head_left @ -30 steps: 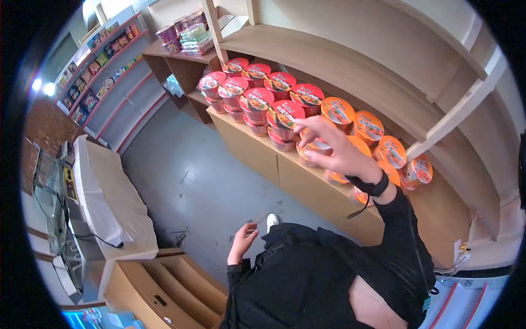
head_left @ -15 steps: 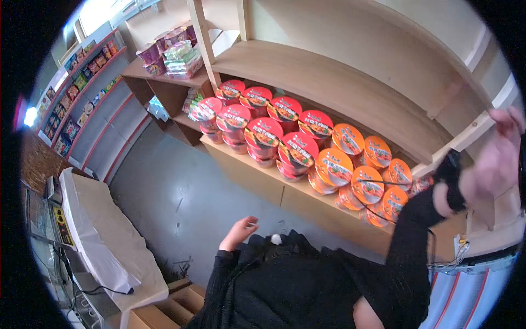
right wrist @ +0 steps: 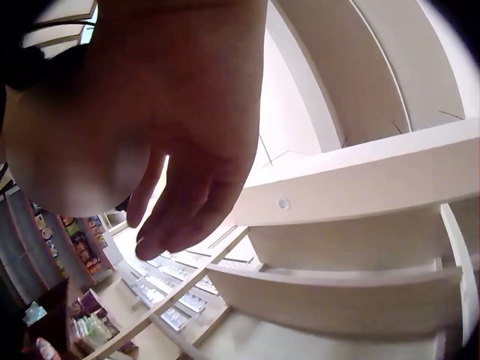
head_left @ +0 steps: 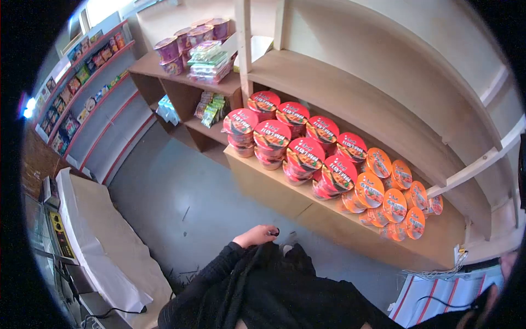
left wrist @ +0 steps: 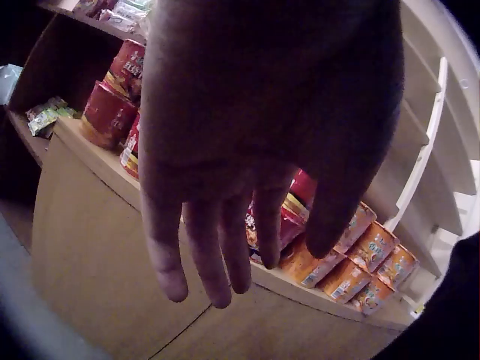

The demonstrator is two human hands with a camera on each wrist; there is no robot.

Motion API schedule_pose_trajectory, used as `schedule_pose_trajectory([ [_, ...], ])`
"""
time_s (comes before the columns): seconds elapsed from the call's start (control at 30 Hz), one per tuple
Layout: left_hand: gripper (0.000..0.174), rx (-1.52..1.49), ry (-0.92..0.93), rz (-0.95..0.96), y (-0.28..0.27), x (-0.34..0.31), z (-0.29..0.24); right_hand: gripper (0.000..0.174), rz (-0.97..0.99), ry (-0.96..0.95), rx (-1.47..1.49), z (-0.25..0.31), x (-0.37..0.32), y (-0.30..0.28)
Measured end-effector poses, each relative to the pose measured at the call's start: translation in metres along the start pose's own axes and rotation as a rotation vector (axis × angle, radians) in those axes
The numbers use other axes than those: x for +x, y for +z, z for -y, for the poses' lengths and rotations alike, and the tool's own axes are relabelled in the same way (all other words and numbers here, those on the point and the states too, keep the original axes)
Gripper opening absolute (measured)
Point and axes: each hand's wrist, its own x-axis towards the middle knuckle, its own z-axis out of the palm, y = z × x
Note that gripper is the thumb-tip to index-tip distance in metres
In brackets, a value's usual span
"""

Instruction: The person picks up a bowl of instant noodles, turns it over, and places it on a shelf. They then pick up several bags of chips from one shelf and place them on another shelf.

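Note:
My left hand (head_left: 256, 236) hangs in front of the body in the head view, near the low cabinet. The left wrist view shows that hand (left wrist: 247, 150) with fingers relaxed and apart, holding nothing. Red-lidded noodle cups (head_left: 306, 156) stand in stacked rows on the cabinet ledge, beside orange-lidded cups (head_left: 394, 205). Only a blurred bit of my right hand (head_left: 490, 301) shows at the lower right edge of the head view. Seen in the right wrist view, the right hand (right wrist: 187, 150) has loosely bent fingers and nothing visible in them.
Purple cups (head_left: 168, 49) and stacked packets (head_left: 208, 63) sit on a brown shelf unit (head_left: 148, 66) at the back. Red-edged wall racks (head_left: 109, 115) stand at left, above a cloth-covered counter (head_left: 98, 236). Cables (head_left: 438, 271) lie at lower right beside a white red-striped rack (head_left: 433, 299).
My right hand has moved from over the orange cups out to the right, then down to the lower right edge. The view has shifted, and the left hand appears slightly further right.

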Motion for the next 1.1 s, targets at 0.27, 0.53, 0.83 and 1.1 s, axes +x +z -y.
schedule_pose_trajectory([
  [0.27, 0.035, 0.034, -0.001, 0.222, -0.005, -0.010, 0.019, 0.039, 0.337, 0.379, 0.106, 0.072, 0.073, -0.022],
  [0.53, 0.033, -0.047, 0.108, 0.110, -0.016, -0.034, 0.042, 0.030, 0.412, 0.377, 0.175, 0.127, 0.089, 0.021],
  [0.83, 0.031, -0.124, -0.086, 0.149, -0.030, -0.071, 0.083, 0.022, 0.124, 0.622, 0.928, 0.155, 0.067, 0.213],
  [1.1, 0.031, -0.053, 0.129, -0.012, -0.086, -0.019, 0.073, 0.017, 0.060, 0.287, 1.304, 0.145, 0.171, 0.310],
])
